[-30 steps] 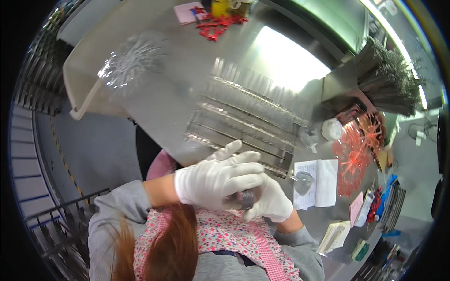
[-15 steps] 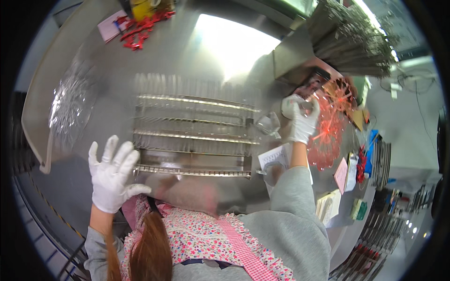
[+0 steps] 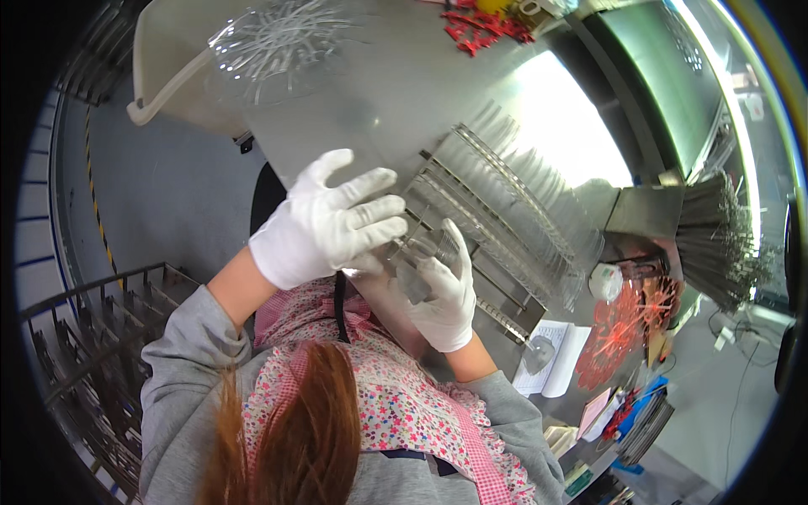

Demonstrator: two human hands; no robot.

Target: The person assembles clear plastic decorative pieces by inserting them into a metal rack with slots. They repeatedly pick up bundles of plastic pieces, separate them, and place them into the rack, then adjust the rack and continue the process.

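Right hand (image 3: 446,310): fingers half-curled, by which a clear plastic piece (image 3: 432,246) was held. Left hand (image 3: 324,227), at the piece's ten o'clock: fingers were spread, nothing gripped. Beyond, toward two o'clock, a metal rack (image 3: 518,190) was set.

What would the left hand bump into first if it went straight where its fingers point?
Probably the metal rack, since the left hand points toward the right of the picture, at the rack. It's hard to tell how high the hand is, so it might pass above.
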